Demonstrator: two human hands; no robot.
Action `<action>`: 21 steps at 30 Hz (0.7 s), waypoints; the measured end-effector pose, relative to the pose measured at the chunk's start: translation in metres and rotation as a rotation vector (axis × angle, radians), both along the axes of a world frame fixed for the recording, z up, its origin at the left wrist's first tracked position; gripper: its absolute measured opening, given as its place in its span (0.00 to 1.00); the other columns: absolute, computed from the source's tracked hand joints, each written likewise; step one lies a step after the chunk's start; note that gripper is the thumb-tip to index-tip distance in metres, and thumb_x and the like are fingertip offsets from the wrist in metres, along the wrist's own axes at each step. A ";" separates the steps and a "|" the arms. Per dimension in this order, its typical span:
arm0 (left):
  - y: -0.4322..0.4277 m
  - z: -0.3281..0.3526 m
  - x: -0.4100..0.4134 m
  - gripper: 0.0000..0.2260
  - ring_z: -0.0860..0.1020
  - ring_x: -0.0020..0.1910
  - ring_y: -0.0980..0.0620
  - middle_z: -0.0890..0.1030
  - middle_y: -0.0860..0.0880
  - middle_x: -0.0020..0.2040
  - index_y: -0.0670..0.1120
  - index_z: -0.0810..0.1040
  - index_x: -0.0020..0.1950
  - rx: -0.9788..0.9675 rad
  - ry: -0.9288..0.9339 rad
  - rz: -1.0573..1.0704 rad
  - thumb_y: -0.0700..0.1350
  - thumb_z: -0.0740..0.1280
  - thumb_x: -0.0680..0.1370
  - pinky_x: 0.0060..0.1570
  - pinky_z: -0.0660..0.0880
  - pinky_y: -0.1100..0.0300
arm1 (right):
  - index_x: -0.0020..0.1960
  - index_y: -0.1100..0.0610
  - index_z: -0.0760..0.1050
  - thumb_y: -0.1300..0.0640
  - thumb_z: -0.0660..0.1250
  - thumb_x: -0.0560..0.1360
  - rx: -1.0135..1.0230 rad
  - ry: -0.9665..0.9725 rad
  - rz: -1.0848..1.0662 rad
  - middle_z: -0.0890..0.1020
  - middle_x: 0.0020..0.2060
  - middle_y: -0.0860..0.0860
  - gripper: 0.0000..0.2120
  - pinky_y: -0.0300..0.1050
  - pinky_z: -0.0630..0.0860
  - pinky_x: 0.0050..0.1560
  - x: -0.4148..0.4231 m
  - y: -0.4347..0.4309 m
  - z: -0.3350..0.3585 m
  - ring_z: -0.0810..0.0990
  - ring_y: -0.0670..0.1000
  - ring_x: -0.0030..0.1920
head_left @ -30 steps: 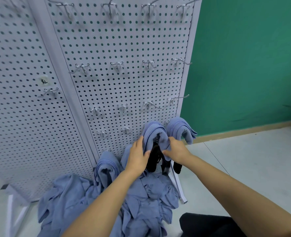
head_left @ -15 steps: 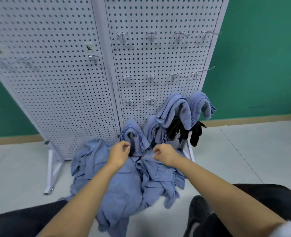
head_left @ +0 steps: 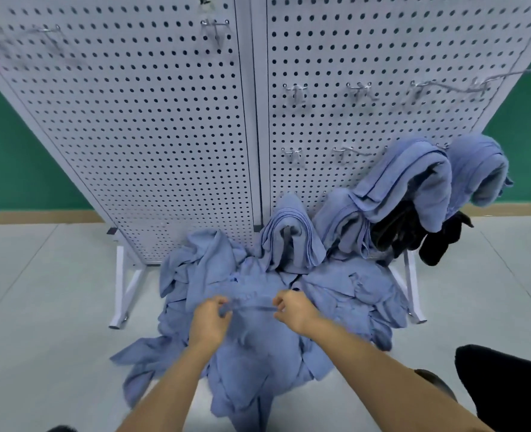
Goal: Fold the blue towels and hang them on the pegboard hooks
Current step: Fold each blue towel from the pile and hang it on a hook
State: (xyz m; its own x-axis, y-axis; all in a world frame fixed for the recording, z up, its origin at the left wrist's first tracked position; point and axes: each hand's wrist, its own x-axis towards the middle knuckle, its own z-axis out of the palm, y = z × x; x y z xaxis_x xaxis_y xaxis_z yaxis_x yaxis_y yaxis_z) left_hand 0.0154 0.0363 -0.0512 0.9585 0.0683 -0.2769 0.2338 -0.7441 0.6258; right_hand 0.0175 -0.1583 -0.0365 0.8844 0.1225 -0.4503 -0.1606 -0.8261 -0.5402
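Note:
A heap of loose blue towels (head_left: 258, 347) lies on the floor in front of the white pegboard (head_left: 170, 120). My left hand (head_left: 209, 319) and my right hand (head_left: 293, 308) each pinch the top edge of one blue towel (head_left: 251, 307) from the heap, the edge stretched taut between them. Several folded blue towels hang on the low hooks at the right: one (head_left: 292, 235) by the centre post, one (head_left: 342, 222) beside it, a higher one (head_left: 413, 182), and the rightmost (head_left: 479, 169). Bare metal hooks (head_left: 295, 92) stick out higher up.
Black cloth (head_left: 413, 235) hangs under the higher folded towels. The pegboard's white legs (head_left: 120, 291) stand on the pale floor at either side of the heap. A green wall (head_left: 8, 151) is behind. My dark-clothed leg (head_left: 504, 388) is at the lower right.
My hands left the hung towel, dropped down to the floor heap and took hold of one towel's edge. The view tilted down and shifted left.

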 end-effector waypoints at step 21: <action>-0.008 0.031 0.052 0.07 0.72 0.32 0.59 0.77 0.49 0.34 0.44 0.77 0.38 -0.426 -0.179 -0.030 0.41 0.69 0.76 0.36 0.70 0.65 | 0.49 0.53 0.70 0.55 0.74 0.70 0.231 -0.083 0.148 0.72 0.37 0.46 0.13 0.41 0.71 0.40 0.050 0.031 0.015 0.70 0.45 0.36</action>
State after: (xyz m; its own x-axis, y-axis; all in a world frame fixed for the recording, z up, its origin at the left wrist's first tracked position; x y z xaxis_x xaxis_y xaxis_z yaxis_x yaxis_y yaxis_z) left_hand 0.0675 0.0280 -0.0206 0.9935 -0.0446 -0.1045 0.0766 -0.4169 0.9057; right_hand 0.0676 -0.1269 -0.0218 0.8819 0.3443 -0.3222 0.0053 -0.6905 -0.7233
